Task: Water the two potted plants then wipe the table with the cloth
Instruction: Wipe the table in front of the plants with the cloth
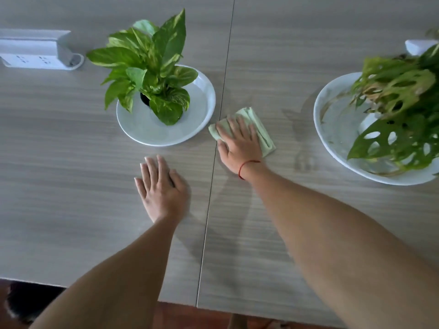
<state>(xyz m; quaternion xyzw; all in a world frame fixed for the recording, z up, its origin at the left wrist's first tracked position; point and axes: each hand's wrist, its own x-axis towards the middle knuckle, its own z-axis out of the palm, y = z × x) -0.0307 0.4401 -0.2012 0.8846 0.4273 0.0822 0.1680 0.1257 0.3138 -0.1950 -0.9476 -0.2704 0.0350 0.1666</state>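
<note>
Head view: folded pale-green cloth (264,136)

Both forearms (332,233) are bare; a thin red string bracelet (248,166) circles the wrist of the right hand (240,143).

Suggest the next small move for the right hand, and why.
Probably slide the cloth toward the near table edge: the right hand lies flat on it, a white plate close on its left and another plate on its right. The left hand rests flat aside.
</note>
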